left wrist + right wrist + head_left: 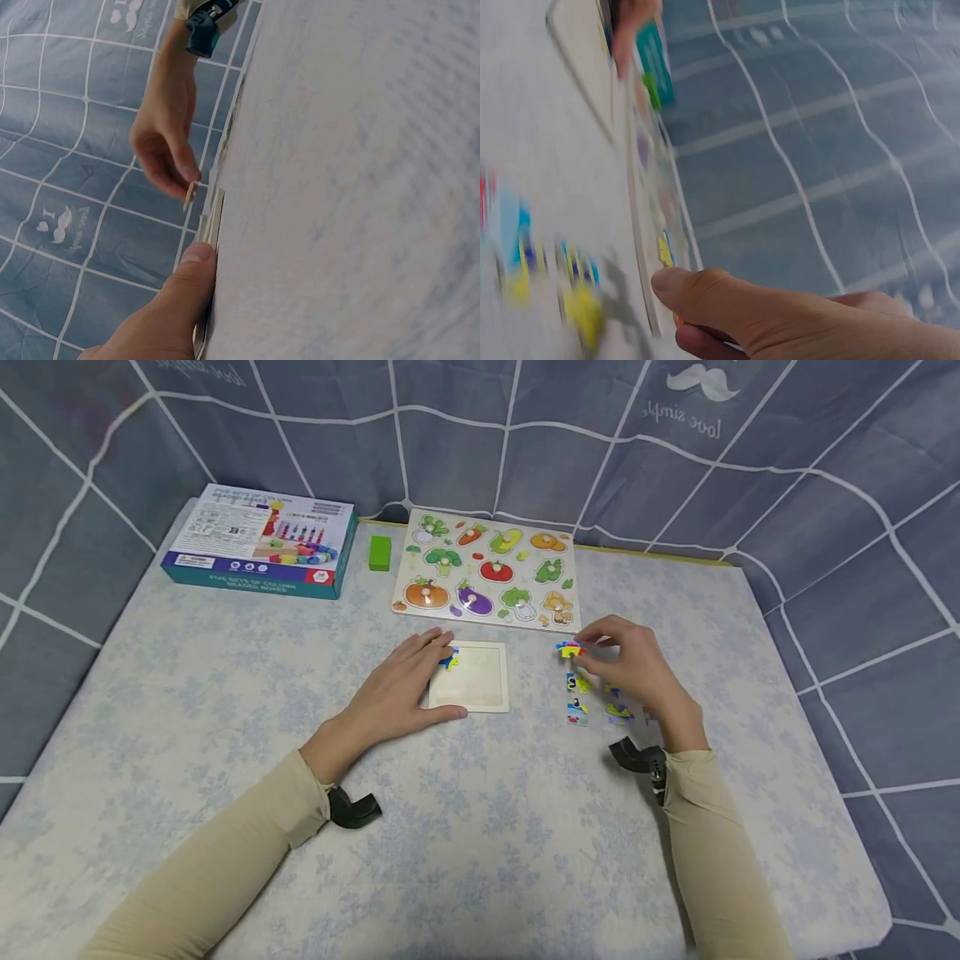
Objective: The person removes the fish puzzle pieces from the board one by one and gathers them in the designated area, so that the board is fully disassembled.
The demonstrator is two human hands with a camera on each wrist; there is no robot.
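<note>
My left hand (405, 687) lies over the left side of a small wooden puzzle tray (504, 681), fingers near its top edge and thumb along the bottom edge. A blue and yellow puzzle piece (450, 660) sits in the tray's upper left corner, partly hidden by the fingers. Right of the tray, my right hand (630, 660) pinches a yellow, blue and red puzzle piece (570, 650) between thumb and fingertips, raised off the table. In the left wrist view that piece (190, 195) is edge-on. Several loose puzzle pieces (577, 712) lie below the right hand, some covered by it.
A vegetable peg puzzle board (480, 568) lies behind the tray. To its left are a green block (380, 553) and a boxed bead set (258, 543). A patterned cloth covers the table (495, 827), and a grid-patterned curtain (465, 452) hangs behind it.
</note>
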